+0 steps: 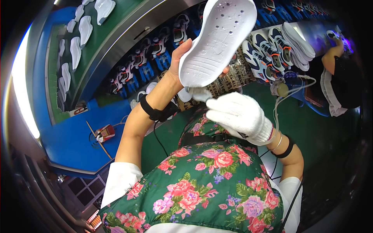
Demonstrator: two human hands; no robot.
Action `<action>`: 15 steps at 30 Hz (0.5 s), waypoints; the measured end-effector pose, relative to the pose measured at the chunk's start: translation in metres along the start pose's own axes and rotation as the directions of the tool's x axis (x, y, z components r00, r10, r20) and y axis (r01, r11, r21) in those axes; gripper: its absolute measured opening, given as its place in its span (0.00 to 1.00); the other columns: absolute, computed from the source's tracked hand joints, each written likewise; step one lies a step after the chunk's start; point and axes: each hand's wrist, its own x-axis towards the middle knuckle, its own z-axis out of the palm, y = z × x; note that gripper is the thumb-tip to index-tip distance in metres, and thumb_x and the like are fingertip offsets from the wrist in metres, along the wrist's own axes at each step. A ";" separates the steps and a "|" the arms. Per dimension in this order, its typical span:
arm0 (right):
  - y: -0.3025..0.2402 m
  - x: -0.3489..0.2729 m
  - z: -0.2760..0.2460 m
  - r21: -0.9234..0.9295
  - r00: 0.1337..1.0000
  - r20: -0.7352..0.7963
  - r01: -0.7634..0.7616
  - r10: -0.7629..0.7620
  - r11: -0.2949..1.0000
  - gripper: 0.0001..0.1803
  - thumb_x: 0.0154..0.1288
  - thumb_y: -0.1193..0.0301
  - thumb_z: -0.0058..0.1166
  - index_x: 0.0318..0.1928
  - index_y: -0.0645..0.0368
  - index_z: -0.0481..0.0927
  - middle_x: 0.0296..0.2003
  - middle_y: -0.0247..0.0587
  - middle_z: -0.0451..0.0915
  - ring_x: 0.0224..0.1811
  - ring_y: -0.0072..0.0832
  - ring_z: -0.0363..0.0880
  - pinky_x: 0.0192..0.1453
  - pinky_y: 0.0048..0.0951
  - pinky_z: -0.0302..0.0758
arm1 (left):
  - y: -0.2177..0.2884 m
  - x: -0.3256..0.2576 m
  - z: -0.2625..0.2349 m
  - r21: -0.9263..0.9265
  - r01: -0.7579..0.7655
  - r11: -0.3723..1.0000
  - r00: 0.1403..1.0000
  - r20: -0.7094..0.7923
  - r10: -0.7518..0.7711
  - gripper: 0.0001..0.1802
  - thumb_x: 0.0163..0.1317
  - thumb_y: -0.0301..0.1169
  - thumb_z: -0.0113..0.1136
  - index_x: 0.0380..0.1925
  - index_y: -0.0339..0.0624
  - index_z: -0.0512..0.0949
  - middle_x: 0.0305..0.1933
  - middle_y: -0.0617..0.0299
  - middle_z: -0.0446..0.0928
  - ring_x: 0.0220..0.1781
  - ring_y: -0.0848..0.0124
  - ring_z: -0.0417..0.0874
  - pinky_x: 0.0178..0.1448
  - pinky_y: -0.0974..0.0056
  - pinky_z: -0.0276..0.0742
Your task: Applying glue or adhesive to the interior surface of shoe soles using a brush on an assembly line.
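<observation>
white sole (217, 40) in left hand (182, 58)

Left-side glare, dark fisheye-warped rim

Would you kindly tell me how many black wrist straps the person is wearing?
2. One black wrist strap sits below the left hand, which holds up a white sole; the other strap sits behind the gloved right hand. None seems hidden.
</observation>
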 end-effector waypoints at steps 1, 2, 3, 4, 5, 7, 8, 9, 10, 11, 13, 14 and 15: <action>-0.004 0.002 -0.001 0.109 0.999 0.003 -0.049 0.049 0.993 0.15 0.50 0.78 0.67 0.41 0.58 0.86 0.41 0.43 0.86 0.37 0.38 0.84 0.38 0.33 0.81 | -0.001 0.000 -0.002 0.025 -0.006 1.000 1.000 -0.001 0.006 0.53 0.56 0.69 0.55 0.72 0.44 0.59 0.64 0.37 0.64 0.50 0.49 0.74 0.47 0.52 0.73; -0.005 0.004 -0.004 0.192 0.992 -0.028 -0.119 0.127 0.974 0.13 0.51 0.78 0.68 0.40 0.59 0.86 0.39 0.42 0.86 0.36 0.37 0.84 0.37 0.33 0.80 | -0.001 0.001 0.002 0.031 -0.022 0.999 0.999 0.023 0.022 0.54 0.55 0.69 0.55 0.72 0.44 0.59 0.65 0.37 0.64 0.49 0.49 0.74 0.46 0.54 0.73; -0.005 0.005 -0.005 0.275 0.977 -0.052 -0.185 0.206 0.943 0.12 0.52 0.77 0.69 0.40 0.59 0.86 0.37 0.42 0.86 0.34 0.36 0.84 0.37 0.32 0.80 | -0.001 0.000 0.002 0.032 -0.025 0.999 1.000 0.019 0.025 0.54 0.55 0.69 0.55 0.72 0.44 0.59 0.65 0.37 0.64 0.49 0.49 0.74 0.46 0.54 0.73; 0.003 0.006 -0.006 0.315 0.973 -0.098 -0.168 0.208 0.934 0.10 0.53 0.78 0.69 0.38 0.59 0.86 0.35 0.42 0.86 0.33 0.36 0.84 0.37 0.32 0.79 | -0.001 -0.002 0.001 0.004 -0.033 0.999 0.999 -0.005 0.033 0.53 0.56 0.69 0.55 0.72 0.44 0.59 0.65 0.37 0.64 0.50 0.49 0.74 0.47 0.53 0.74; -0.001 0.013 -0.015 0.193 0.952 -0.134 -0.247 0.275 0.950 0.11 0.52 0.78 0.69 0.39 0.59 0.86 0.36 0.43 0.86 0.34 0.36 0.84 0.37 0.32 0.79 | 0.000 0.000 0.001 -0.023 -0.041 0.999 0.999 -0.021 0.041 0.53 0.56 0.69 0.55 0.72 0.44 0.59 0.66 0.36 0.63 0.50 0.48 0.75 0.47 0.52 0.76; 0.005 0.009 -0.005 0.135 0.970 -0.134 -0.187 0.205 0.973 0.11 0.52 0.79 0.69 0.38 0.60 0.86 0.36 0.44 0.86 0.34 0.36 0.84 0.39 0.32 0.79 | -0.002 0.005 -0.003 -0.059 -0.039 0.997 0.999 -0.011 0.039 0.53 0.57 0.69 0.54 0.72 0.44 0.59 0.66 0.36 0.63 0.51 0.47 0.75 0.49 0.51 0.78; 0.001 0.006 -0.001 0.209 0.965 -0.090 -0.223 0.246 0.952 0.11 0.51 0.80 0.68 0.37 0.59 0.87 0.38 0.45 0.86 0.36 0.34 0.84 0.40 0.32 0.78 | -0.001 0.008 -0.007 -0.091 -0.035 0.995 0.999 0.004 0.035 0.52 0.58 0.68 0.53 0.73 0.44 0.59 0.66 0.35 0.63 0.52 0.47 0.76 0.50 0.49 0.80; -0.003 0.004 -0.002 0.471 0.913 -0.025 -0.348 0.407 0.811 0.10 0.51 0.81 0.67 0.37 0.61 0.87 0.38 0.45 0.87 0.38 0.31 0.85 0.44 0.31 0.79 | -0.003 0.009 -0.009 -0.088 -0.037 0.995 0.999 0.012 0.038 0.52 0.58 0.68 0.53 0.73 0.44 0.59 0.66 0.35 0.63 0.52 0.47 0.76 0.50 0.49 0.80; 0.001 0.002 -0.002 0.554 0.873 -0.057 -0.376 0.484 0.743 0.10 0.53 0.81 0.66 0.38 0.62 0.86 0.38 0.44 0.87 0.39 0.29 0.85 0.45 0.29 0.80 | -0.007 0.006 -0.010 -0.118 -0.046 0.992 0.998 -0.044 0.041 0.52 0.58 0.68 0.53 0.73 0.44 0.58 0.66 0.35 0.64 0.52 0.46 0.77 0.51 0.47 0.81; 0.004 0.000 -0.003 0.633 0.824 -0.085 -0.390 0.561 0.669 0.10 0.55 0.81 0.66 0.39 0.64 0.86 0.38 0.42 0.87 0.40 0.26 0.86 0.45 0.27 0.81 | -0.012 0.005 -0.010 -0.146 -0.053 0.988 0.995 -0.097 0.039 0.52 0.59 0.68 0.52 0.73 0.44 0.58 0.65 0.35 0.64 0.53 0.46 0.77 0.52 0.45 0.82; 0.014 0.004 -0.011 0.565 0.732 -0.122 -0.504 0.671 0.653 0.08 0.57 0.80 0.65 0.39 0.64 0.87 0.38 0.42 0.87 0.40 0.24 0.85 0.47 0.25 0.80 | -0.022 0.003 -0.006 -0.209 -0.078 0.975 0.992 -0.109 0.056 0.51 0.61 0.69 0.48 0.73 0.44 0.57 0.66 0.37 0.66 0.54 0.43 0.78 0.54 0.41 0.80; 0.016 0.001 -0.011 0.574 0.735 -0.010 -0.551 0.678 0.606 0.08 0.57 0.80 0.66 0.39 0.65 0.87 0.38 0.41 0.87 0.40 0.22 0.85 0.47 0.24 0.80 | -0.028 0.005 -0.004 -0.280 -0.073 0.957 0.995 -0.081 0.052 0.48 0.64 0.67 0.45 0.73 0.44 0.58 0.66 0.37 0.67 0.56 0.42 0.79 0.57 0.40 0.80; 0.017 0.000 -0.012 0.579 0.735 0.114 -0.596 0.668 0.557 0.09 0.56 0.80 0.66 0.40 0.65 0.87 0.37 0.41 0.87 0.39 0.21 0.84 0.46 0.24 0.80 | -0.032 0.003 -0.006 -0.344 -0.079 0.936 0.996 -0.063 0.061 0.45 0.66 0.66 0.43 0.72 0.44 0.60 0.66 0.37 0.68 0.57 0.41 0.79 0.60 0.40 0.79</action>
